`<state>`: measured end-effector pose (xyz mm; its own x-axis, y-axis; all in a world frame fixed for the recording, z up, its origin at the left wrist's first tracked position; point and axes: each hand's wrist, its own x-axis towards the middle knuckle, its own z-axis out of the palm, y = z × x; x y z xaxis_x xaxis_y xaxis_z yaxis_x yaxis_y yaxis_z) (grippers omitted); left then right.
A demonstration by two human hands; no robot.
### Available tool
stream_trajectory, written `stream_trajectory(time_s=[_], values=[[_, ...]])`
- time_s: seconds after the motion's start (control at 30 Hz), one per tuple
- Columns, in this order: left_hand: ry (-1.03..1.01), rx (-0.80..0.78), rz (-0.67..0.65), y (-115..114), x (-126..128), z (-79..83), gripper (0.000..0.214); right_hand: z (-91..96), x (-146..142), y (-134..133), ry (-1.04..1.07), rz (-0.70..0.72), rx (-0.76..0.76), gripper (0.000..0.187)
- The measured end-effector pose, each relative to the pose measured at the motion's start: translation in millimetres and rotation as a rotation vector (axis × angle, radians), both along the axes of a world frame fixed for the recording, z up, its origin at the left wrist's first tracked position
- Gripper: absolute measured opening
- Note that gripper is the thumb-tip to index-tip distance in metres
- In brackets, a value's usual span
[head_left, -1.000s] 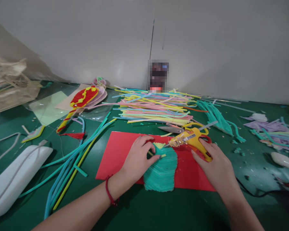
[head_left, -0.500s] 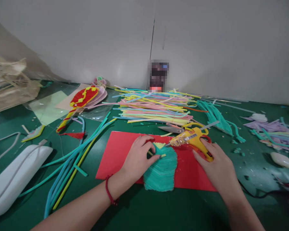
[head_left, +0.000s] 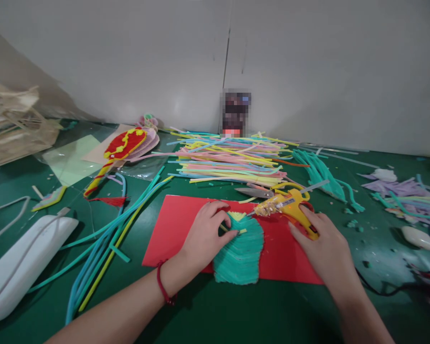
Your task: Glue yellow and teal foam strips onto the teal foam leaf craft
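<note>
The left hand presses the teal pipe-cleaner fan on the red card; at its 3 o'clock, the right hand apparently grips the yellow glue gun.

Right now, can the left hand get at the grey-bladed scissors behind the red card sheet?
Probably yes. The left hand presses the teal layered piece; the grey-bladed scissors lie just past the red card sheet, nothing between. The yellow glue gun sits to their right.

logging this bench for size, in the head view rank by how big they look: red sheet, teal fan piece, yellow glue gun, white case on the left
1. red sheet
2. white case, unsure: nearer the camera, cut by the frame
3. teal fan piece
4. yellow glue gun, handle under the right hand
</note>
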<state>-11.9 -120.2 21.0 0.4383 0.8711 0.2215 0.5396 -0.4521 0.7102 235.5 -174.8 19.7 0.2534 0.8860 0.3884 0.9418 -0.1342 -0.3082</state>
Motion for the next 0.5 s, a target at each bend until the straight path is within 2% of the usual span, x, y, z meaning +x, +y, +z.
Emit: stream_trajectory(time_s=[0.5], values=[[-0.006, 0.000, -0.004, 0.0, -0.3, -0.7, 0.019, 1.4, -0.9, 0.9, 0.021, -0.017, -0.009, 0.056]])
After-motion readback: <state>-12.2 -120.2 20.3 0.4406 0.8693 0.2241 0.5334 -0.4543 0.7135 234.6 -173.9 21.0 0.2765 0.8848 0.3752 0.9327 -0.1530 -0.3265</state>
